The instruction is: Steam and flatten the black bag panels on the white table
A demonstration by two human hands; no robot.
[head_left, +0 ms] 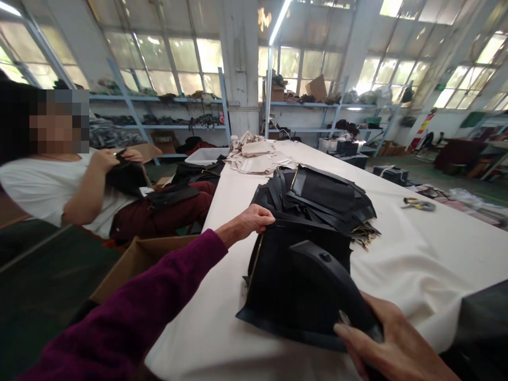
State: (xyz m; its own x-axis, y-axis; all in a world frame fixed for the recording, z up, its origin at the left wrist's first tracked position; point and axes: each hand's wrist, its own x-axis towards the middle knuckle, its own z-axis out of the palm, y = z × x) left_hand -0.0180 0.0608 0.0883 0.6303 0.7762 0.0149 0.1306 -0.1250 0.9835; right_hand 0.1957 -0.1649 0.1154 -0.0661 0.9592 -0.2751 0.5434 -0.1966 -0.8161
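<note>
A black panel with a gold zipper along its left side lies over the near part of the white-covered table. My left hand pinches its upper left corner, fingers closed. At the lower right, my right hand is closed round the end of a curved black strap or flap that arches over the panel. The thumb is on top, beside a small metal piece. Just beyond the panel is a stack of black pieces, some with gold zipper edges.
Beige pieces are piled at the table's far end. Pliers lie to the right on the white cloth. At the left, a seated person handles black material beside an open cardboard box. Shelves line the back wall.
</note>
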